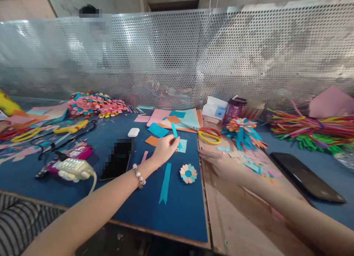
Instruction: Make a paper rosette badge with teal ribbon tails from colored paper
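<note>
The left hand (166, 151) is clamped, thumb against fingers, on a blue paper strip (174, 129). The strip stands tilted above the blue tabletop (182, 219), near a pale blue paper square (183, 146). Expect very low weight, slight stiffness along the length and easy bending across it. The surface is probably dry enough not to slip (damp fingertips may mark or soften it). Take hold at mid-length or near one end, with light pressure; a hard pinch is likely to crease the paper.

The right hand (221, 163) is low over the wooden board (232, 226), fingers extended, with nothing seen in them.

Nearer the table edge, a second strip (165, 184) with a notched end lies flat, apart from a paper rosette (188, 173) to its right. The rosette's folded petals should be treated as crushable.

Farther out, the white box (214, 110) carries blue print and the purple container (234, 110) a label; neither is legible at this size.
</note>
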